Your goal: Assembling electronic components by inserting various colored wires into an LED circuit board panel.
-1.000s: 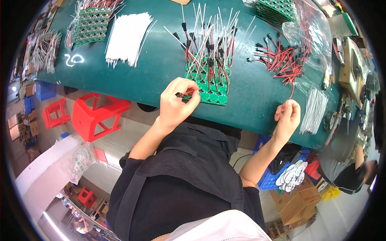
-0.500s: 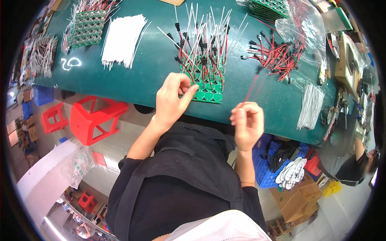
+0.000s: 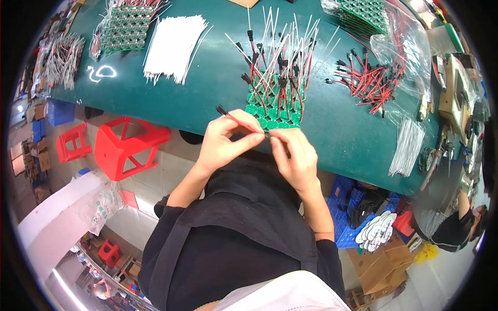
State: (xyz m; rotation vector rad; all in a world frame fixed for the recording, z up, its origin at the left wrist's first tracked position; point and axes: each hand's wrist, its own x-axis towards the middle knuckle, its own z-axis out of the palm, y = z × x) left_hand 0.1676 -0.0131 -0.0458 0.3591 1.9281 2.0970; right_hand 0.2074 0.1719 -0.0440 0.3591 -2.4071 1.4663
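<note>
A red-and-black wire lead with a black plug (image 3: pixel 237 121) lies across the fingers of my left hand (image 3: pixel 224 142), which is closed on it. At the lead's other end, the fingertips of my right hand (image 3: pixel 296 156) pinch the wire, close against the left fingertips. Just beyond my hands, a green circuit board panel (image 3: pixel 263 111) rests at the table's near edge. Several similar leads and thin white wires (image 3: pixel 275 39) stand up from it.
Loose red-and-black leads (image 3: pixel 365 83) lie to the right of the panel, near a clear plastic bag (image 3: pixel 410 57). White wires form bundles at left (image 3: pixel 174 46) and right (image 3: pixel 407 147). Stacked boards stand far left (image 3: pixel 124 31) and far right (image 3: pixel 363 15). Red stools (image 3: pixel 111 150) are below.
My right hand has moved left to meet my left hand. The lead it carried now lies across the left fingers too. The view has shifted, so the table things appear further right.
</note>
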